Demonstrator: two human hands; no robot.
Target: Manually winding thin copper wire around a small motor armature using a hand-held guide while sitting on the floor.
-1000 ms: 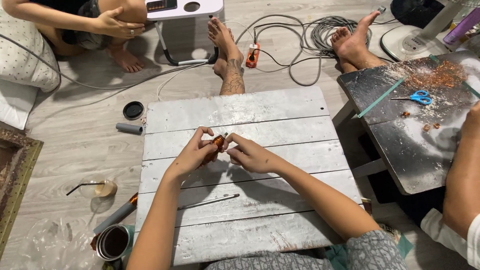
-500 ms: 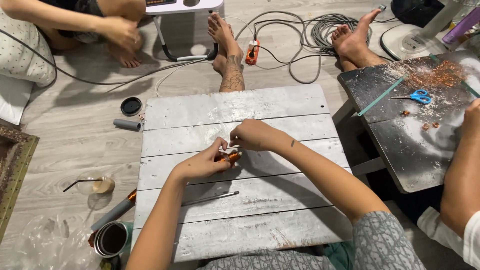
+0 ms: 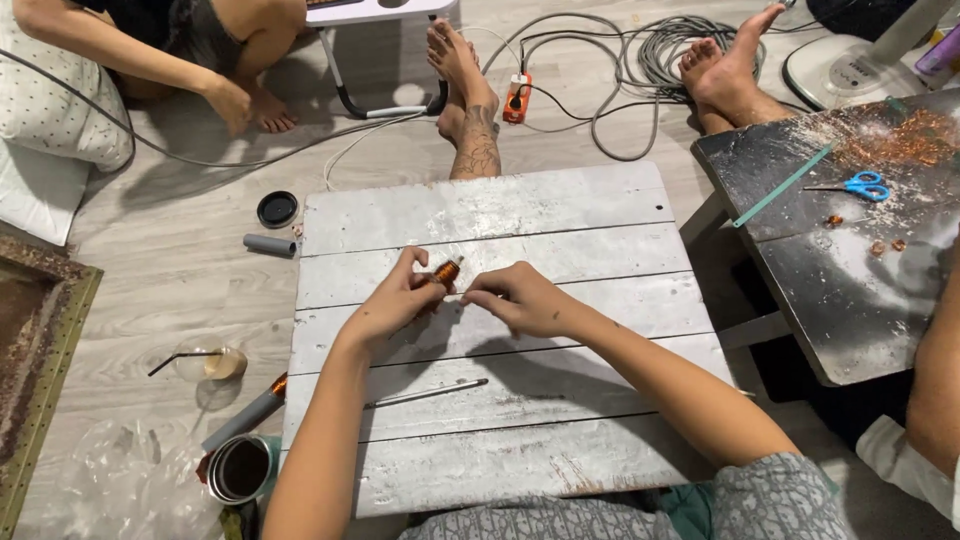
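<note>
Your low table [image 3: 560, 205] is made of white painted planks, worn and scratched, with dark gaps between them. One thin metal rod [image 3: 428, 393] lies on it, near the left edge and closer to the near edge. The table stands on a grey wood-pattern floor [image 3: 150, 260].

On the floor beside the far left corner you have a black round lid [image 3: 277, 209] and a short grey tube [image 3: 270, 244]. Beyond the far edge lie grey coiled cables [image 3: 650, 50] and an orange switch box [image 3: 517, 97]. Near the near left corner stands a dark cup [image 3: 240, 468].
</note>
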